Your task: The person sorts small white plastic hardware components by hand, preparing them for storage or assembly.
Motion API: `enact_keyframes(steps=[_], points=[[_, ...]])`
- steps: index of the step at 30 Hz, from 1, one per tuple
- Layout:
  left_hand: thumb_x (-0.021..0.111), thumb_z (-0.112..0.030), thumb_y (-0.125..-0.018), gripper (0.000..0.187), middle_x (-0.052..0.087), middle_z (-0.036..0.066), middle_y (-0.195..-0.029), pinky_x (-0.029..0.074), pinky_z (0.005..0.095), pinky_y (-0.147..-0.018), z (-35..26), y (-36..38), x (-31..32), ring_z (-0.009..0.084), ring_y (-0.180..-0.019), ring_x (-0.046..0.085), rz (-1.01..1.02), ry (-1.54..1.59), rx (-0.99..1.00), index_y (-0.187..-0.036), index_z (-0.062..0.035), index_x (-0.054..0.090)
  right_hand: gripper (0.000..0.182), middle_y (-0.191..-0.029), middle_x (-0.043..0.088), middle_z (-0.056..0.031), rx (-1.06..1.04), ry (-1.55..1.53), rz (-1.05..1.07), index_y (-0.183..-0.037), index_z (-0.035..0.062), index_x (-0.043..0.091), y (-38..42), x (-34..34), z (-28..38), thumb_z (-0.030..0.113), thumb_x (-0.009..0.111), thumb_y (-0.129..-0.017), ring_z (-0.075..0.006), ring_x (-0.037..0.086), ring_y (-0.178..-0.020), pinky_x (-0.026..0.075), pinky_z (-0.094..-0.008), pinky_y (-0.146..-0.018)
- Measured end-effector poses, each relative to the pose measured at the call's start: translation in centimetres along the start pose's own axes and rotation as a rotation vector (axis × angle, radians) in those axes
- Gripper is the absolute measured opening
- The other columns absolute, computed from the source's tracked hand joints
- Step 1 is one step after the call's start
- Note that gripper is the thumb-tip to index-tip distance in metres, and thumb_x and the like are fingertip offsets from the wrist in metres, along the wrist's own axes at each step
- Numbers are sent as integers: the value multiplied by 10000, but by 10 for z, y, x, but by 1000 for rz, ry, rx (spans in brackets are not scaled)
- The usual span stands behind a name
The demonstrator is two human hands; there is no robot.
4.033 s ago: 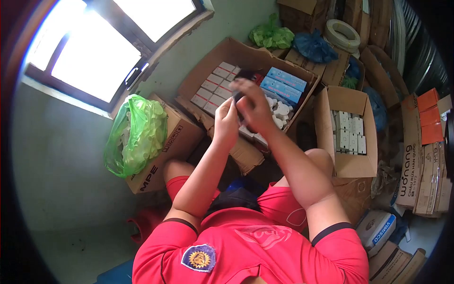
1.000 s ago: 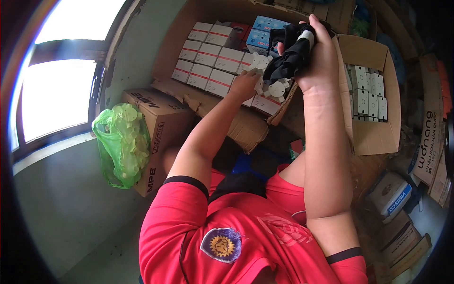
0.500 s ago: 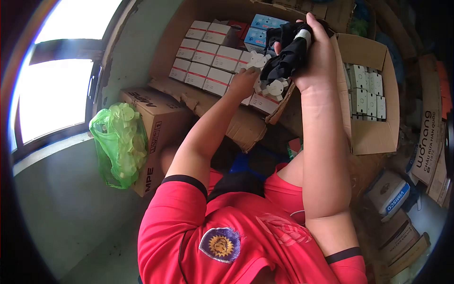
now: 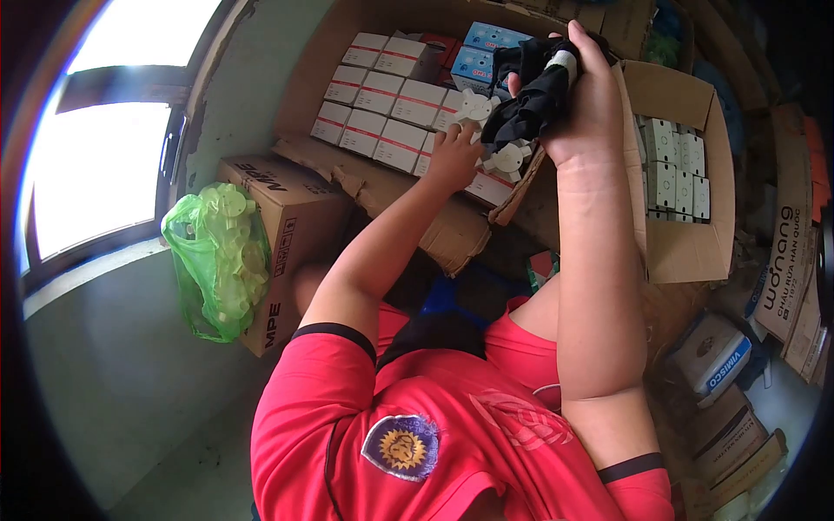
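My left hand (image 4: 455,161) is over the front edge of a large carton (image 4: 395,204), its fingers spread beside the white round plastic fittings. One fitting (image 4: 476,105) lies just beyond my fingertips and another (image 4: 508,158) to their right; my palm's underside is hidden. My right hand (image 4: 591,113) is raised above the carton's right side and closed around a crumpled black cloth (image 4: 526,108) with a pale band. Rows of small white boxes with red stripes (image 4: 379,94) fill the carton around the fittings. Blue boxes (image 4: 473,68) stand behind them.
At right, an open carton (image 4: 686,256) holds several white switch boxes (image 4: 669,165). On the left, a green plastic bag of fittings (image 4: 221,260) leans against an MPE carton (image 4: 291,252) by the window. Flattened cardboard (image 4: 786,260) and a VIMISCO package (image 4: 712,352) lie far right.
My left hand has drawn slightly back toward me and right, its fingers spreading from a tighter curl. My right hand still holds the black cloth, almost unmoved.
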State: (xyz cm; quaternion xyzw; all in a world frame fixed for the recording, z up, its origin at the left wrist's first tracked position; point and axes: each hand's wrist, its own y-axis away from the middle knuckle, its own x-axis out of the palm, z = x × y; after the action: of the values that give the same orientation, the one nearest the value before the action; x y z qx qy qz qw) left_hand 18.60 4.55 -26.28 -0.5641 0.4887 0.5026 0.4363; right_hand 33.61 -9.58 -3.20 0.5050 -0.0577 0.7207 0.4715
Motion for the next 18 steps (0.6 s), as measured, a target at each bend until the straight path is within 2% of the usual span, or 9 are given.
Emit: enact_keyframes(steps=[2, 4, 11, 18], points=[[795, -255, -695, 289, 526, 52, -1366, 377, 455, -979, -9, 1, -3, 296, -1292, 448, 52, 42, -39, -973, -179, 773, 278, -947, 617, -76, 0, 4, 13, -1011, 96, 585, -1, -2, 0, 343, 693, -942, -226, 627, -892, 581, -443, -715], [791, -260, -698, 263, 526, 46, -1368, 366, 462, -987, -13, 0, 8, 296, -1300, 435, -25, 90, -68, -952, -190, 788, 278, -944, 617, -77, 11, -3, 29, -1008, 95, 586, -2, -3, -1, 342, 694, -942, -229, 628, -887, 581, -444, -714], [782, -269, -716, 250, 530, 36, -1374, 349, 483, -1003, -13, 0, 33, 309, -1308, 423, -64, 72, -99, -957, -210, 803, 282, -938, 615, -80, 27, 7, 40, -1000, 85, 586, -5, -5, -2, 341, 692, -945, -233, 626, -871, 583, -443, -707], [773, -250, -721, 252, 547, 59, -1358, 331, 505, -1023, -13, 0, 34, 334, -1328, 411, -42, 73, -87, -961, -181, 802, 278, -929, 612, -75, 18, 3, 22, -992, 88, 588, -4, -3, -2, 341, 692, -946, -225, 625, -865, 586, -442, -709]])
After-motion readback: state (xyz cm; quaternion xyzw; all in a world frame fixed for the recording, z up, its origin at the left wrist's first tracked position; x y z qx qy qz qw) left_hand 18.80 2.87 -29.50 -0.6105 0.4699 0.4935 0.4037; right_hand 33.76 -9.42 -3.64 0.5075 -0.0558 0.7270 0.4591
